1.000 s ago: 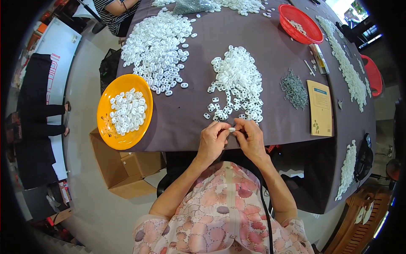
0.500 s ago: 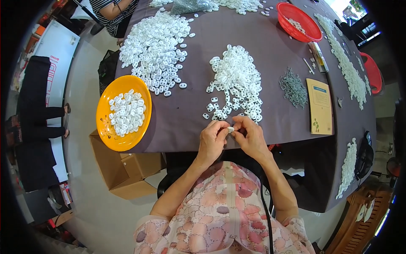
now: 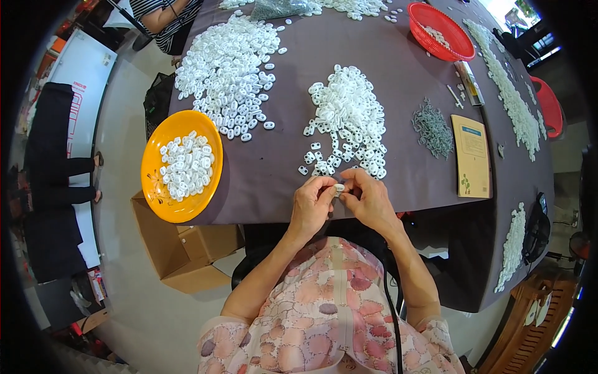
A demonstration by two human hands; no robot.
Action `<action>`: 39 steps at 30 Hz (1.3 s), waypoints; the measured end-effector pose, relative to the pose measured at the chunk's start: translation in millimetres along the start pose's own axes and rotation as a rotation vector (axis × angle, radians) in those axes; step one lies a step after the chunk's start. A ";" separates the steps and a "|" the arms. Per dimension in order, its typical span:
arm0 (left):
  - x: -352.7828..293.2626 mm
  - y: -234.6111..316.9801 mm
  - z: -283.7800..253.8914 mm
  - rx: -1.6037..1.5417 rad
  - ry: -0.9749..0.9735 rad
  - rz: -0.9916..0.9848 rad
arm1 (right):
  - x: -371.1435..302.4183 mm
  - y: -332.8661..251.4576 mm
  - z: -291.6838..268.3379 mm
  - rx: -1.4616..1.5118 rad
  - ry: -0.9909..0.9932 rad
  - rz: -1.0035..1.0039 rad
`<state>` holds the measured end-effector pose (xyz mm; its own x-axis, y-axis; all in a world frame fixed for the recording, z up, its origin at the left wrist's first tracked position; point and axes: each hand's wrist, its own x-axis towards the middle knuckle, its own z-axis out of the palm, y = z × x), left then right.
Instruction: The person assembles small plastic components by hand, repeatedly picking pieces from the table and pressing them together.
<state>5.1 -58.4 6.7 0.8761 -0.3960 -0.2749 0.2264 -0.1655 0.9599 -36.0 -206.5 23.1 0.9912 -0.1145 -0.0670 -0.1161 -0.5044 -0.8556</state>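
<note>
Near the table's front edge, my left hand [image 3: 311, 204] is closed, pinching a small white oval plastic piece [image 3: 339, 189] between thumb and index finger. My right hand [image 3: 372, 201] meets it from the other side, closed, with the thumb tip at the piece. Just beyond my fingers lies a pile of white two-holed plastic pieces [image 3: 349, 103], a few scattered at its near end. To its right is a heap of small grey pieces [image 3: 433, 129], too fine to make out; they look like springs. At left, an orange-yellow plate [image 3: 212, 163] holds white oval pieces.
A larger pile of white ovals [image 3: 230, 62] lies behind the plate. A tan booklet [image 3: 471, 159], a narrow box [image 3: 470, 84] and a red basket [image 3: 451, 34] stand right. Below the table's left edge is an open cardboard box [image 3: 187, 262]. Another person's arm [image 3: 161, 19] shows far left.
The white piece has been tilted slightly between my fingertips. Both hands stay in nearly the same place, the right one a touch higher. The piles look unchanged.
</note>
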 end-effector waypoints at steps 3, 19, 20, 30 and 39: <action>-0.2 -1.6 1.1 0.005 0.006 0.026 | 0.8 0.0 -0.7 -0.001 -0.013 0.013; -1.1 0.2 1.4 -0.035 0.026 0.025 | 4.6 -5.3 -2.2 -0.043 -0.017 0.028; -0.4 -0.9 0.5 -0.038 0.017 0.020 | 4.9 -6.5 -2.6 -0.041 -0.019 0.030; 0.2 -2.3 0.7 -0.036 0.002 0.031 | 5.1 -11.9 -3.6 -0.034 -0.026 0.057; -0.6 -0.4 0.7 0.053 -0.013 0.077 | 2.2 -3.3 2.3 -0.031 0.015 0.055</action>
<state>4.1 -58.7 6.5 0.8845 -0.4206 -0.2019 0.1359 -0.1817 0.9739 -33.3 -203.2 24.6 0.9822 -0.1553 -0.1061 -0.1728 -0.5228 -0.8348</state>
